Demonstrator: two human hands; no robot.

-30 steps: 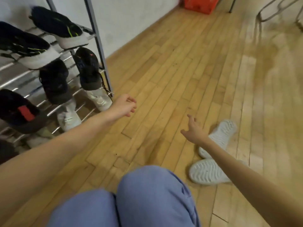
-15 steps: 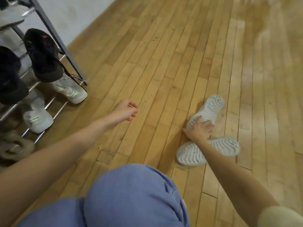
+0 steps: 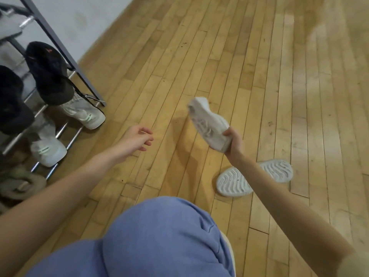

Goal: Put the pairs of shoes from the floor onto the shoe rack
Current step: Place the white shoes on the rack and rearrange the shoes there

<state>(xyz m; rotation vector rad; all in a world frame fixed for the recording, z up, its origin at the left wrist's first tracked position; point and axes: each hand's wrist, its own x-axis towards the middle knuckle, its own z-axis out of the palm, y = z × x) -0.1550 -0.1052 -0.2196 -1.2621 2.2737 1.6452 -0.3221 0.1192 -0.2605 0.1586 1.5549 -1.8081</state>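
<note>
1. While the right hand (image 3: 234, 141) grips one white shoe (image 3: 209, 125) by its heel end, the shoe hangs clear of the floor (image 3: 259, 66), toe pointing up and toward the shoe rack (image 3: 60, 43).
2. Its partner, the second white shoe (image 3: 235, 181), lies sole-up on the floor just behind the right forearm, which crosses it and hides its middle.
3. The left hand (image 3: 135, 140) hovers empty between the lifted shoe and the rack, fingers loosely curled and grasping nothing.
4. Risk, grip: the hold appears to sit at one end only, so the long toe end could swing or the shoe slip out during the carry.
5. Risk, pairing: one shoe remains on the floor, so the pair could be split unless it is collected as well, probably by the free left hand.
6. Risk, placement: the rack's visible tiers near its floor-side corner are crowded. Two dark shoes (image 3: 50, 72) sit above a pale pair with green marks (image 3: 83, 112), and an olive slipper (image 3: 22, 182) lies at the bottom edge. A nudge on entry could dislodge a neighbour from the thin rails.
7. Obstruction: the rack's slanted dark post (image 3: 65, 56) stands along the approach, and the person's blue-clad knee (image 3: 159, 236) fills the near foreground.
8. No free slot is visible; much of the rack is out of view.
</note>
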